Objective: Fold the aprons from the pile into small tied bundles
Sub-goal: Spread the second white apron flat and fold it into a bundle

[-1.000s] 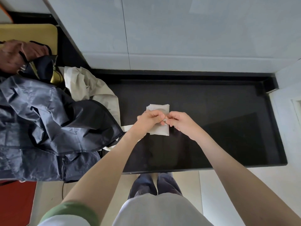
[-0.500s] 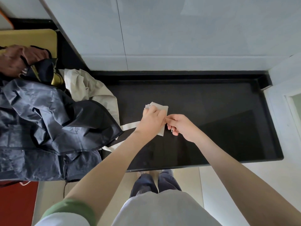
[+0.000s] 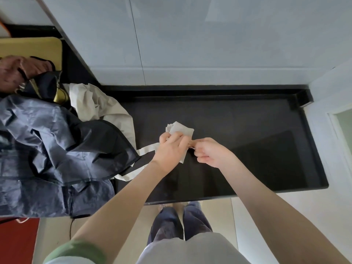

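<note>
A small folded white apron bundle (image 3: 181,129) lies on the black counter (image 3: 247,140). My left hand (image 3: 172,147) covers and grips the bundle, its fingers curled over the cloth. My right hand (image 3: 208,152) is beside it on the right, fingers curled, pinching what looks like the end of the white strap at the bundle's edge. A white strap (image 3: 146,149) runs from under my left hand leftward, and another length (image 3: 129,174) trails below the dark pile. The pile of aprons, dark blue (image 3: 57,149) over cream white (image 3: 99,107), sits at the left.
Another person's hands (image 3: 17,73) hold dark cloth at the far left over a yellow surface (image 3: 32,48). A grey tiled wall (image 3: 190,44) backs the counter, with a raised black lip (image 3: 304,96) at its right corner. My legs stand below the front edge.
The bundle has turned and lifted at its far corner under my left hand. My left hand slid further over it. My right hand stayed beside it, still pinching at the bundle's edge.
</note>
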`<state>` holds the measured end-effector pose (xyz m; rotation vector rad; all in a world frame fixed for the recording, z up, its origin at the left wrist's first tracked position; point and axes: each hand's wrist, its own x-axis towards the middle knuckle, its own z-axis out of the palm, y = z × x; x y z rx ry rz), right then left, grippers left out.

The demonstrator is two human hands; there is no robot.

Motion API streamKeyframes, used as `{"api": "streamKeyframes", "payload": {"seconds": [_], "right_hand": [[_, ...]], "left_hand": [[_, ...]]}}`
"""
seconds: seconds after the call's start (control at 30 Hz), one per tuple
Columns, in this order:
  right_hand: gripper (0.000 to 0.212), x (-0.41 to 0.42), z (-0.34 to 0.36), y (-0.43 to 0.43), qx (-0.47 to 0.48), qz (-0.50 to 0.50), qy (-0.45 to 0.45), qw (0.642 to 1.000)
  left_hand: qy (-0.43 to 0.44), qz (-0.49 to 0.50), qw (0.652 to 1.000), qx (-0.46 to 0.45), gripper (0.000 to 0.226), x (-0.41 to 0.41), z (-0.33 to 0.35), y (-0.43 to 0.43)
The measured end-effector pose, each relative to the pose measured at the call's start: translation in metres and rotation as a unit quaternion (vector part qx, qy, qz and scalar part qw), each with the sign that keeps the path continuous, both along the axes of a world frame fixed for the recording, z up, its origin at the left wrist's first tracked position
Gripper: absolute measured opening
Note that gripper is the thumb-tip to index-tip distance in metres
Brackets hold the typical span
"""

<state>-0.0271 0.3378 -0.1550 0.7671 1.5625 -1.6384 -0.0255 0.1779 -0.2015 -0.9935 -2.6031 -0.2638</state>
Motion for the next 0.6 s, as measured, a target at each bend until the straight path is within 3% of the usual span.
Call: {"api": "streamKeyframes", "payload": {"seconds": [0.07,0.17,0.23,0.3,0.47,0.6], "right_hand": [[0.021,0.003,-0.002,0.0,-0.012,-0.002,0.002,1.0],[0.022,0.006,-0.004,-0.002,-0.004,-0.009,0.009,1.0],[0.025,0.006,-0.004,-0.004,0.006,-0.022,0.013,1.0],[0.021,0.007,-0.003,-0.006,0.009,-0.03,0.023,0.999],[0.019,0.012,0.001,-0.012,0.019,-0.056,0.046,0.997],[0.019,0.01,0.002,-0.019,0.06,-0.065,0.036,0.995]], "left_hand": [[-0.022,0.052,0.998,0.027,0.051,0.003,0.002,0.003],[-0.047,0.145,0.975,0.16,0.042,0.005,0.002,0.006],[-0.052,0.189,0.968,0.16,0.03,0.005,0.002,0.008],[-0.093,0.167,0.971,0.146,0.02,0.006,0.0,0.008],[-0.23,0.082,0.945,0.216,0.015,0.003,0.006,0.008],[-0.224,0.06,0.955,0.185,0.013,-0.001,0.006,0.006]]}}
